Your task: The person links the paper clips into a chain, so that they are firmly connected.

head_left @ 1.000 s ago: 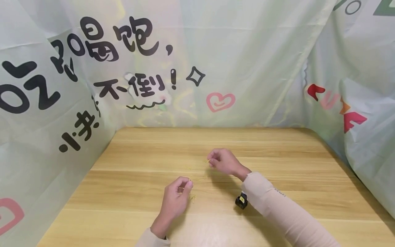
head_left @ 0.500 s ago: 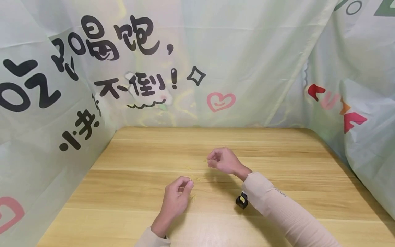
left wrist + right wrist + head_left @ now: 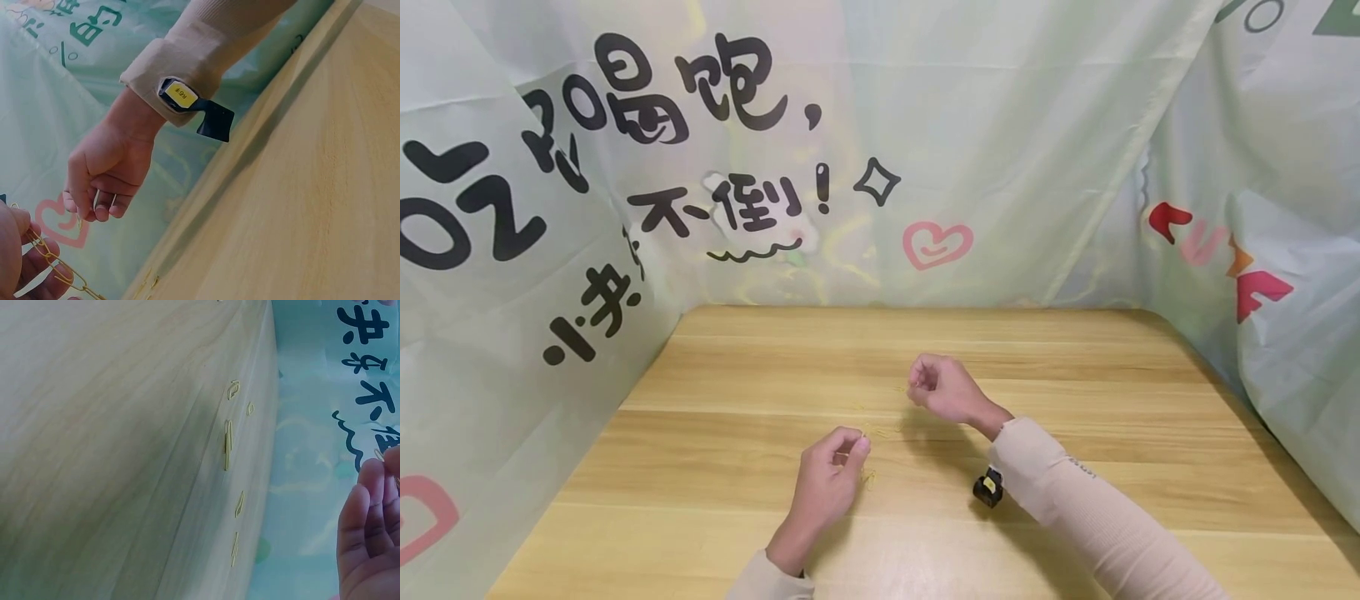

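Note:
In the head view my left hand is held over the near middle of the table. Its thumb and fingers pinch a chain of linked gold paper clips, which hangs past the fingers in the left wrist view. Farther forward and to the right is my right hand, apart from the left. Between its thumb and fingertips it holds a single gold paper clip, mostly covered by the fingers. Several loose paper clips lie on the table around and between the hands.
The wooden table is bordered by printed cloth hangings at the back and sides. A black wrist camera mount with a yellow label sticks out from the right sleeve.
My right hand has shifted slightly to the right and up in the head view, with its fingers turned a little. My left hand stays almost still with the chain.

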Demonstrator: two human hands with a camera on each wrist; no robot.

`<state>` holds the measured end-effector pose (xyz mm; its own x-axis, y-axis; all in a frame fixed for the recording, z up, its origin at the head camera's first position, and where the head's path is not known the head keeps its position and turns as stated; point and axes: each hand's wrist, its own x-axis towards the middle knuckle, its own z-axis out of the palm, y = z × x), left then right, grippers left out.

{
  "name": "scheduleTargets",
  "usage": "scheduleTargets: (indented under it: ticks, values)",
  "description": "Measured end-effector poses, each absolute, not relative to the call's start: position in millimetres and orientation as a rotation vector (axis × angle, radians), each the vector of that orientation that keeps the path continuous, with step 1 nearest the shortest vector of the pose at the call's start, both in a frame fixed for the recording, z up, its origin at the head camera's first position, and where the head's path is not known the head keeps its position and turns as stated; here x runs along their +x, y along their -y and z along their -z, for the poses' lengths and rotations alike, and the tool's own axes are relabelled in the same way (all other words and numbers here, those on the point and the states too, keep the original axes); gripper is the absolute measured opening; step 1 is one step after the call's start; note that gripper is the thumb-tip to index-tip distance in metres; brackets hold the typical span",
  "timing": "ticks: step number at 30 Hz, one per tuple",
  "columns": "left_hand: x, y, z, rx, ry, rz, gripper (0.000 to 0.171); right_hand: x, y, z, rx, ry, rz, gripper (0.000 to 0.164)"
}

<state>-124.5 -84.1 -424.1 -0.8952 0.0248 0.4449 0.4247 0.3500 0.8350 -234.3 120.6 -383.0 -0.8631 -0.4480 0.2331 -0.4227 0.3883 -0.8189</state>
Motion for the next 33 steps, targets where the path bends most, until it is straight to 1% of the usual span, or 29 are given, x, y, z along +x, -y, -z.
scheduleTargets:
  ticks: [11,16,26,33]
  values:
    - [-124.2,84.0,422.8,-0.394,2.243,1.579,0.011,-232.8,-120.9,381.0,-0.869,-2.509,1.565,0.011]
    - [-124.4,84.0,422.6,-0.400,2.237,1.583,0.010,-231.6,-120.8,379.6,-0.902,-2.518,1.535,0.005]
    - [-123.5,84.2,422.6,-0.376,2.257,1.585,0.012,-229.7,-117.1,379.3,-0.767,-2.481,1.539,0.009]
    - [-123.5,83.9,422.5,-0.383,2.255,1.579,0.012,-226.7,-118.5,379.7,-0.811,-2.475,1.532,0.007]
